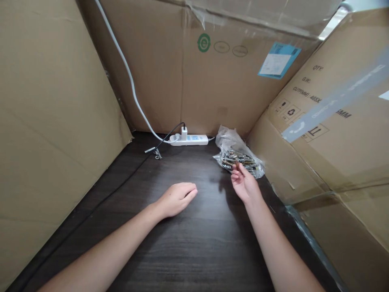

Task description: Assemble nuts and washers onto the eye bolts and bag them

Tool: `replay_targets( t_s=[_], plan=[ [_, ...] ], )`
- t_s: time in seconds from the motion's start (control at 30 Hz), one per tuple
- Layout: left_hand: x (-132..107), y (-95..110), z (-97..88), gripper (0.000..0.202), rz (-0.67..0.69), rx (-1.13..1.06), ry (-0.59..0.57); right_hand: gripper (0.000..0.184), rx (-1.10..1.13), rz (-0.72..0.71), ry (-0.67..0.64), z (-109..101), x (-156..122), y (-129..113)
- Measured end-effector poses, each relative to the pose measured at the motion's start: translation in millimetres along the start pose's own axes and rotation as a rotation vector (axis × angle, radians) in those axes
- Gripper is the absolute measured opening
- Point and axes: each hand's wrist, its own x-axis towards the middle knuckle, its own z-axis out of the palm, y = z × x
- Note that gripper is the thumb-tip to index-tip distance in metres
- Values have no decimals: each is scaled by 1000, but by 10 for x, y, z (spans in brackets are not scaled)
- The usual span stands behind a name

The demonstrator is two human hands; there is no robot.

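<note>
A clear plastic bag (231,142) full of metal bolts lies on the dark wooden table (188,247) at the back right. My right hand (243,183) reaches to the bag's open front, palm up, with its fingers pinched on a bolt (236,163) at the bag's mouth. My left hand (178,197) rests palm down on the table a little to the left, fingers loosely curled and holding nothing.
Large cardboard boxes (51,113) wall in the table on the left, back and right. A white power strip (190,140) with a plugged-in charger and cables lies at the back. A small metal part (154,152) sits beside it.
</note>
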Motion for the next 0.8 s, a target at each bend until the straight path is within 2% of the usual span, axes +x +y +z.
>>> replay_targets(
  t_s=[0.13, 0.2, 0.27, 0.4, 0.5, 0.57, 0.67, 0.8],
  plan=[
    [-2, 0, -13, 36, 17, 10, -2, 17, 54, 15, -17, -70, 28, -78],
    [0, 0, -21, 35, 32, 26, -7, 23, -10, 11, -29, -84, 25, -51],
    [2, 3, -30, 34, 46, 50, -12, 29, -137, -53, -11, -104, 44, -21],
    [1, 21, -48, 33, 70, 122, -31, 36, -525, -320, 73, -201, 245, -118],
    [-8, 28, -61, 33, 78, 165, -51, 30, -1011, -557, 38, -294, 505, -326],
    [-14, 24, -69, 33, 74, 178, -55, 27, -1262, -648, 17, -341, 667, -455],
    [-16, 12, -77, 34, 64, 175, -44, 26, -1419, -644, -19, -391, 847, -550],
    [-7, -3, -79, 34, 51, 155, -34, 26, -1412, -547, -102, -458, 998, -522]
  ],
)
